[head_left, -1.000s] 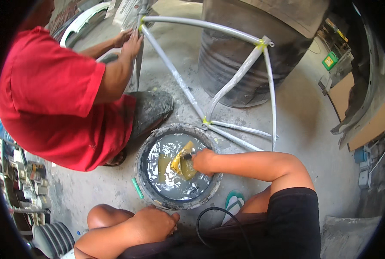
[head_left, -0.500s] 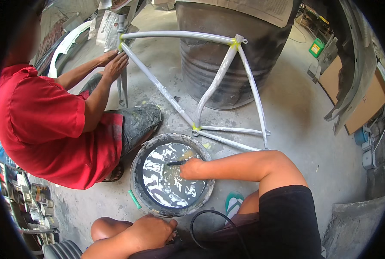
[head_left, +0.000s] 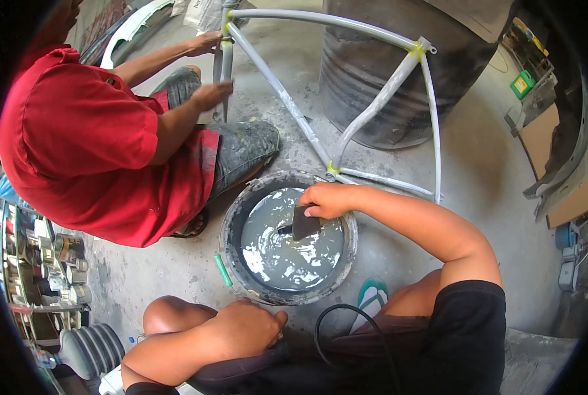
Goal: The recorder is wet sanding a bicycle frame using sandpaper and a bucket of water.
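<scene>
Over a round bucket (head_left: 232,253) of cloudy grey water (head_left: 277,263), my right hand (head_left: 328,199) pinches a dark, flat piece of sandpaper (head_left: 306,222). The sandpaper hangs above the water's surface, near the bucket's far side. My left hand (head_left: 248,329) rests by my knee with its fingers curled; what they hold, if anything, is hidden. Beyond the bucket stands a bicycle frame (head_left: 279,93), whitish grey with yellow-green patches at its joints. Its bottom bracket is close to the bucket's far rim.
At the left squats a person in a red shirt (head_left: 83,125), one hand (head_left: 205,43) at the frame's head tube and the other (head_left: 212,97) beside the fork. A dark drum (head_left: 373,72) stands behind the frame. Shelves with cans (head_left: 70,247) line the left; a green jug (head_left: 522,84) is far right.
My right hand has risen out of the water with the sandpaper. The other person's near hand has dropped from the head tube toward the fork. The whole view has shifted.
</scene>
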A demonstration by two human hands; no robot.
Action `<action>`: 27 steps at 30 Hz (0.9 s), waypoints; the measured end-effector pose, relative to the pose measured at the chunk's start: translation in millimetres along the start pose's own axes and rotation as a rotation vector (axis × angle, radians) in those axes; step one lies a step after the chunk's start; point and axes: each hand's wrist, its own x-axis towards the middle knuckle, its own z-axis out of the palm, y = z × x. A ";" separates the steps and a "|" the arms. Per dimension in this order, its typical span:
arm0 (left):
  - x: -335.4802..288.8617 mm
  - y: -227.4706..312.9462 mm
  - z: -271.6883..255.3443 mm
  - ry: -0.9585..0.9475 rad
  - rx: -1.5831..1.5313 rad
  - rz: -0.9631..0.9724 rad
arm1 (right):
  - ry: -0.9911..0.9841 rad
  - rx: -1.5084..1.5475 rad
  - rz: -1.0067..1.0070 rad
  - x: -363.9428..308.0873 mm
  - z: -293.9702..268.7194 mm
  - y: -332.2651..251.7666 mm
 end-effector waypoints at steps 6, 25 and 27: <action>-1.5 1.9 -3.5 -0.008 0.020 0.008 | -0.130 0.037 0.120 3.2 -3.5 -5.1; -1.9 7.4 -8.7 -0.012 0.027 -0.023 | 0.033 -0.213 0.225 6.1 82.9 -34.8; 2.1 6.6 -9.7 -0.013 0.047 0.006 | 0.099 -0.203 0.177 6.9 86.7 -42.6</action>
